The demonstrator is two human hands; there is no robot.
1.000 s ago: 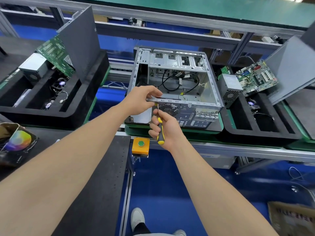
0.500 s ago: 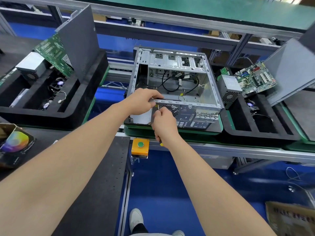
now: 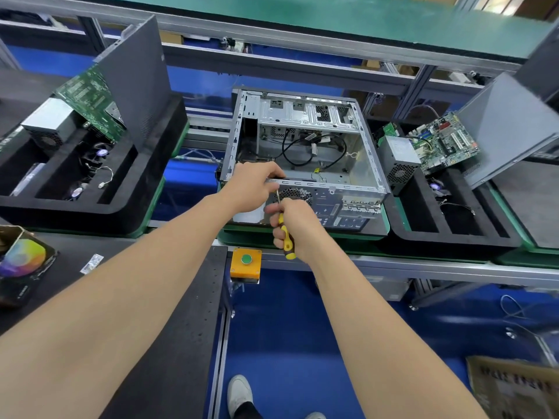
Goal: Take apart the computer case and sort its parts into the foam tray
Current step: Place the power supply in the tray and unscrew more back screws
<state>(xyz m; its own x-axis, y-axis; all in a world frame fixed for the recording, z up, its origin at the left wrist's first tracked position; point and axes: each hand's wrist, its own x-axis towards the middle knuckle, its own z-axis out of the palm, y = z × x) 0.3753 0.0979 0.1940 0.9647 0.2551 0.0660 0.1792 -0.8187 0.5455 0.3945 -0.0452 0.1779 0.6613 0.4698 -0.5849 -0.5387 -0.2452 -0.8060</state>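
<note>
the open silver sheet-metal computer case (image 3: pixel 305 152) lay on its side at the centre of the frame, on a green pallet on the conveyor, with loose black cables (image 3: pixel 302 149) in its otherwise nearly bare interior. the left hand (image 3: pixel 252 186) was closed over the near top edge of the case's rear panel, bracing it. the right hand (image 3: pixel 295 226) was wrapped tight around the yellow-and-black handled screwdriver (image 3: pixel 286 237), its grip clamped on the handle and the thin shaft pointing up at the rear panel just left of the round fan grille (image 3: pixel 295 195). compared with half a second before, when the handle was almost hidden inside the fist and the hand sat pressed close to the panel, the yellow handle now showed again below the fingers and the hand sat a little lower, much as it had a second before; this read as a re-grip between turns, so the screw near the fan grille was probably still being worked loose rather than out. whether the tip was seated in a screw head could not be told. the black foam tray (image 3: pixel 453 234) at the right of the frame already held a grey power supply box (image 3: pixel 399 160) and a green motherboard (image 3: pixel 444 143) leaning against a grey side panel (image 3: pixel 511 128), so the strip-down looked well along, with the remaining case fittings yet to be freed and sorted.
</note>
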